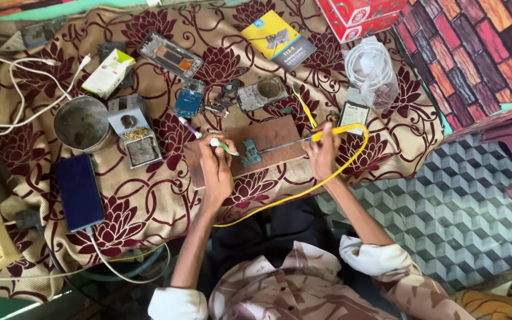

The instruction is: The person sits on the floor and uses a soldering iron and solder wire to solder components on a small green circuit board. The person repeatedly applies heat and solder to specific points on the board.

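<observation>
Circuit board (pixel 250 152), small and green, is found on a brown wooden board (pixel 268 139) at the middle of the bench (pixel 167 201), which is draped in a maroon floral cloth.

Around that board larger things are spread: a dark phone (pixel 79 191) on a white cable at the near left, a grey metal cup (pixel 82 123) beside it, and a grey stand (pixel 133 129) with brass wool and a sponge tray. Farther back a phone frame (pixel 170 54), a blue board (pixel 189 98), a yellow-and-black booklet (pixel 277 39) and a bagged white cable (pixel 371 68) are laid out.

The right hand (pixel 322 151) is clenched around a yellow-handled soldering iron (pixel 303 140), whose tip is brought to the circuit board; its yellow cord is looped behind the wrist. The left hand (pixel 217 169) is closed on a thin green-and-white tool (pixel 223 146), pointed at the same spot.

For this step to be done well, both wrists would best be rested on the wood, the small board held flat, and the tip touched only briefly, it is judged. The cord is best kept off the work.
</observation>
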